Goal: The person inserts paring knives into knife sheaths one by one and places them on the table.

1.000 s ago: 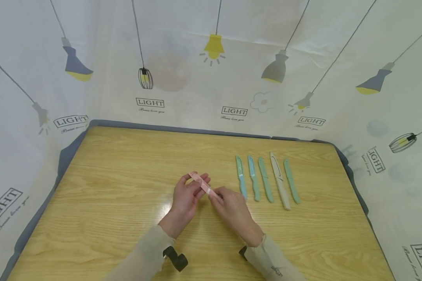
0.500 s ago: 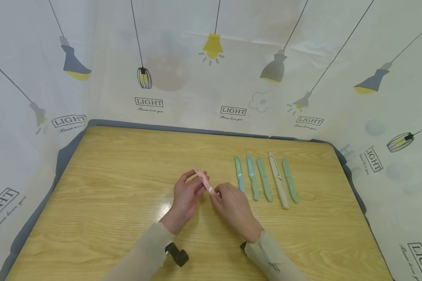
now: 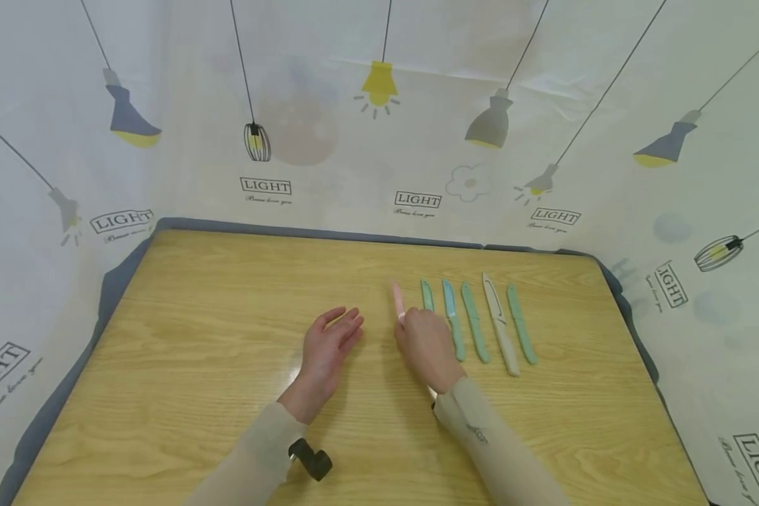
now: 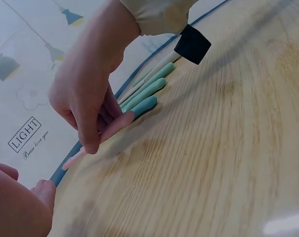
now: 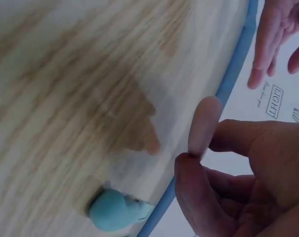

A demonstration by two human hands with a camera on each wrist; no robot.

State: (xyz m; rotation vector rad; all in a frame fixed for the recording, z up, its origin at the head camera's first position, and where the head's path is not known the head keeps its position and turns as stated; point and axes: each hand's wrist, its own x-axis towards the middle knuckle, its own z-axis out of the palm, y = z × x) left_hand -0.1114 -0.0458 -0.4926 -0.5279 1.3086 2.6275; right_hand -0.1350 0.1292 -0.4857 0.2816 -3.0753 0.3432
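In the head view my right hand (image 3: 426, 348) pinches a pink knife (image 3: 398, 299) by its handle, the pale pink blade end pointing to the far side. The right wrist view shows the rounded handle end (image 5: 204, 126) between thumb and finger. Just right of it lies a knife with a green blade end (image 3: 426, 294); my hand hides most of its blue handle, which shows in the right wrist view as a teal handle (image 5: 114, 212). My left hand (image 3: 324, 355) is held off to the left with loosely extended fingers and holds nothing.
Right of my hand, a knife with a blue blade end (image 3: 450, 301), a green knife (image 3: 474, 323), a longer cream knife (image 3: 500, 327) and another green knife (image 3: 521, 323) lie side by side on the wooden table (image 3: 215, 302). A printed curtain (image 3: 341, 176) stands behind.
My right hand has carried the pink knife rightward, away from my left hand and beside the row. The left hand has let go of its blade end and drawn back slightly left.
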